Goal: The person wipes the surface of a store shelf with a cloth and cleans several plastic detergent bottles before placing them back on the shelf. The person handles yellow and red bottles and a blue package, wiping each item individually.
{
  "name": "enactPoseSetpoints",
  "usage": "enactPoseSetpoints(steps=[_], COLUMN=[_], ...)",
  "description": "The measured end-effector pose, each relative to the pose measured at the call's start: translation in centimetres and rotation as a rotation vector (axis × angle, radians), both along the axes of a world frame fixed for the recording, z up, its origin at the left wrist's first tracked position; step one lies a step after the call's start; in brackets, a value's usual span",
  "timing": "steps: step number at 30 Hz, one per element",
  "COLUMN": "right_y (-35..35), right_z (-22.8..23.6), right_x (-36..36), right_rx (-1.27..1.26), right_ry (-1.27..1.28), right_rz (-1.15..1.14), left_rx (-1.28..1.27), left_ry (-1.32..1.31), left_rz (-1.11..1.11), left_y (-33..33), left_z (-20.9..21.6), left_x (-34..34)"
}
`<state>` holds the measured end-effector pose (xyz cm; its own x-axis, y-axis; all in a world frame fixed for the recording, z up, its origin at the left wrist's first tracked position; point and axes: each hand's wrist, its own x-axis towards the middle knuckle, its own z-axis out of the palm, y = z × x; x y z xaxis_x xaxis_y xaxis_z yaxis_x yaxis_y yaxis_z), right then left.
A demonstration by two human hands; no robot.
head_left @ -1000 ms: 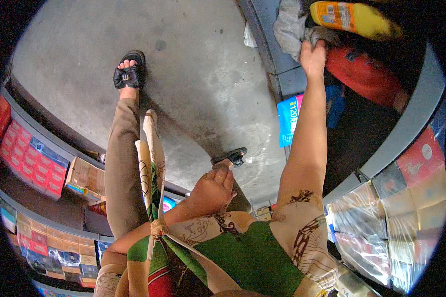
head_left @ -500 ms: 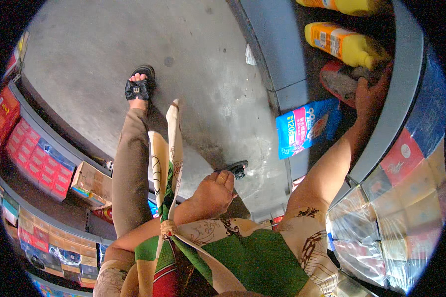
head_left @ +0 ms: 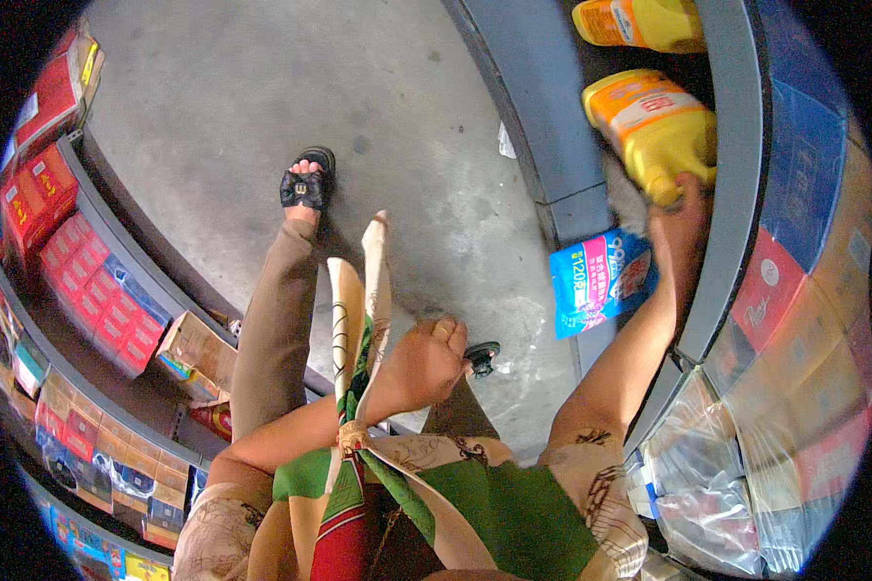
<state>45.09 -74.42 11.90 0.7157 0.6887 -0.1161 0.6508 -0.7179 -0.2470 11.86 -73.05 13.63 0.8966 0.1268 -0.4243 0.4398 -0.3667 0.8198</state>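
Note:
My right hand, somewhat blurred, reaches into the grey shelf on the right. Its fingers are closed at the cap end of a yellow bottle with an orange and white label, which lies tilted toward me. Just below the bottle a grey, fuzzy patch shows beside my wrist; its kind is unclear. A blue and pink packet sticks out over the shelf edge next to my forearm. My left hand is curled into a fist in front of my body, its palm side hidden.
Another yellow bottle lies farther up the shelf. Plastic-wrapped boxes are stacked at right. Left-hand shelves hold pink-red boxes, an open brown carton and many small packs. My sandalled foot stands on the concrete floor.
My right hand has moved from a red and grey object to the cap end of the yellow bottle, which has shifted toward me. The red part is no longer visible. My left fist stays closed.

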Motion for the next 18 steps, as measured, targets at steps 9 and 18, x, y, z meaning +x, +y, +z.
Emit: enactPoseSetpoints(steps=[9, 18], right_y=[0.2, 2.3], right_z=[3.1, -8.5], right_x=[-11.3, -17.3], right_rx=[-0.222, -0.117], right_ry=[-0.003, 0.207], right_rz=[0.644, 0.810], left_rx=[0.049, 0.035], left_ry=[0.186, 0.143], left_rz=[0.084, 0.679], left_y=[2.8, 4.9], left_z=[-0.7, -4.0], left_x=[-1.3, -3.0])
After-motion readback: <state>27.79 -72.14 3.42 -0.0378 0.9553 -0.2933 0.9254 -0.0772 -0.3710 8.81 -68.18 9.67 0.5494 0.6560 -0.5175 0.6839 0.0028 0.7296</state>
